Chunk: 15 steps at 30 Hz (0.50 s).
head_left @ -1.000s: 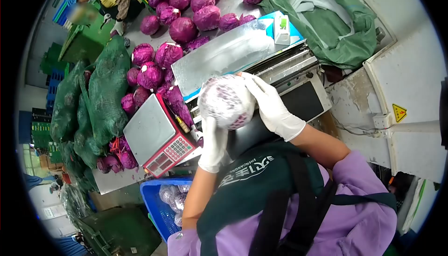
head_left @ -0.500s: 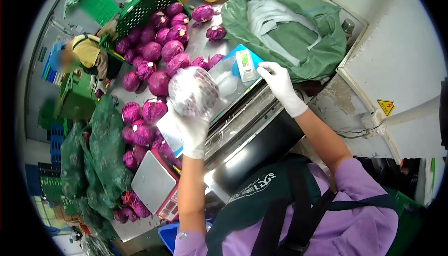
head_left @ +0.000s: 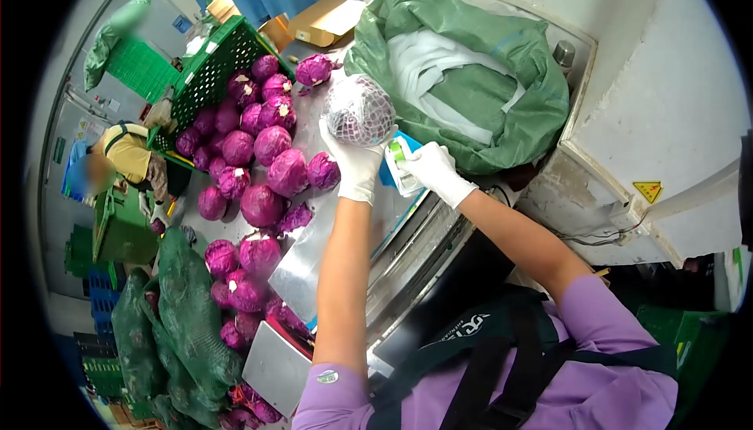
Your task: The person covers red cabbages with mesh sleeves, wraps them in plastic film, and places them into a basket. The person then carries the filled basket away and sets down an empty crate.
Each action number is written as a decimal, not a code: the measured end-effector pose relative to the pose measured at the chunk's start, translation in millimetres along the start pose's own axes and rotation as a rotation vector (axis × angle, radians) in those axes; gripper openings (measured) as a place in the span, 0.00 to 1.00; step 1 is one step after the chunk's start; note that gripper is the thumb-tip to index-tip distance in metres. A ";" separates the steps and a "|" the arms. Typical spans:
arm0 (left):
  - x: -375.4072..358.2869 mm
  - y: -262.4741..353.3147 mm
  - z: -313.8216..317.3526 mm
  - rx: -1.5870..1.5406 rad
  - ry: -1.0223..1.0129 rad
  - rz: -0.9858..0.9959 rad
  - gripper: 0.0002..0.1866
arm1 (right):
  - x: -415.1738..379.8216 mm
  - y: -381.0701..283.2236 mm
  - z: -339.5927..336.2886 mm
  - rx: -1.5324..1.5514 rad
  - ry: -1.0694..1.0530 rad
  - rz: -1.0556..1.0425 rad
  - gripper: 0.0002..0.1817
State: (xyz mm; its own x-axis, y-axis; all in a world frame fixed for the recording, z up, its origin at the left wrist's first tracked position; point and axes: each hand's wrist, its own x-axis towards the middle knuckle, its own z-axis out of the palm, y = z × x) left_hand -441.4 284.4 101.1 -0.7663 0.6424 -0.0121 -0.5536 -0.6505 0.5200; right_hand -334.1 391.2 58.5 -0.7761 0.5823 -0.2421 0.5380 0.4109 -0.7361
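Note:
My left hand (head_left: 354, 165), in a white glove, is closed around the underside of a red cabbage (head_left: 360, 108) covered in white netting and shiny clear wrap. It holds the cabbage up above the metal work surface. My right hand (head_left: 436, 171), also gloved, has its fingers curled at a small white box with green labels (head_left: 401, 165), just below and right of the cabbage. Its fingertips meet the green part; whether a label has come loose is hidden. Beneath both arms lies the wrapping machine (head_left: 420, 246) with its metal edge.
Bare red cabbages (head_left: 272, 145) spread left, some by a tipped green crate (head_left: 216, 65). A large green bag (head_left: 502, 61) with white strips lies behind. At the lower left are a scale (head_left: 274, 371) and green mesh sacks (head_left: 192, 320). Another person (head_left: 129, 156) stands far left.
My left hand has carried the wrapped cabbage up and away from the machine, towards the green bag. My right hand has moved left onto the box's green part. The view has shifted.

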 end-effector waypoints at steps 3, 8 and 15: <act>5.3 -1.2 -9.9 -0.010 -0.019 -0.022 0.44 | 5.4 1.8 4.2 -0.011 -0.004 0.045 0.25; 5.1 -1.3 -11.5 0.029 -0.001 -0.023 0.44 | 14.7 13.3 15.6 0.168 -0.043 0.132 0.24; 20.0 -9.3 -13.6 0.138 -0.029 0.060 0.40 | -30.2 -9.2 -8.6 0.550 -0.047 -0.061 0.12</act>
State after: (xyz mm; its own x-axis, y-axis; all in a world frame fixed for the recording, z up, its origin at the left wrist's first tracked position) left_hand -456.0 297.7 84.5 -0.7856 0.6169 0.0466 -0.4554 -0.6276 0.6315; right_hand -312.8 375.9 78.0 -0.8209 0.5321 -0.2072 0.2498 0.0085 -0.9682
